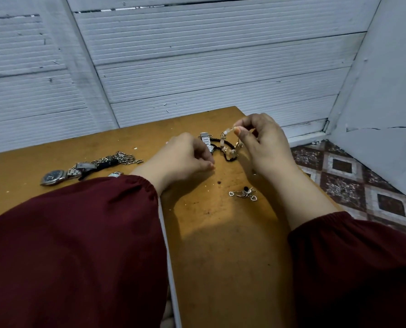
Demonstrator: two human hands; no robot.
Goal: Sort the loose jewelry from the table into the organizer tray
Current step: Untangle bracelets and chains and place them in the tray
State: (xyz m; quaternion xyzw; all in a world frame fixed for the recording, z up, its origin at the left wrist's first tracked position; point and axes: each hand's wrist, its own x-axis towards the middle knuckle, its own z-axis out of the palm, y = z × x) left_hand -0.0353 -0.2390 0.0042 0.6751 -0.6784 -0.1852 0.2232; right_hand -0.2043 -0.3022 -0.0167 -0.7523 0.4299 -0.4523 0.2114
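Note:
My right hand (pixel 263 143) pinches a gold bracelet with pale stones (pixel 228 140) and lifts it above the far part of the wooden table (pixel 221 245). A black cord (pixel 229 157) lies tangled under the bracelet. My left hand (pixel 185 157) rests curled on the table just left of it, partly covering a silver metal watch band (pixel 205 139); I cannot tell whether it holds anything. A small heart charm piece (pixel 243 194) lies near my right wrist. No organizer tray is in view.
At the left lie a dark-faced silver watch (pixel 55 177), a silver chain (pixel 119 159) and a small silver piece (pixel 116 174). A thin white edge (pixel 171 268) runs beside my left sleeve. White panel walls stand behind; patterned floor tiles (pixel 353 185) lie right of the table.

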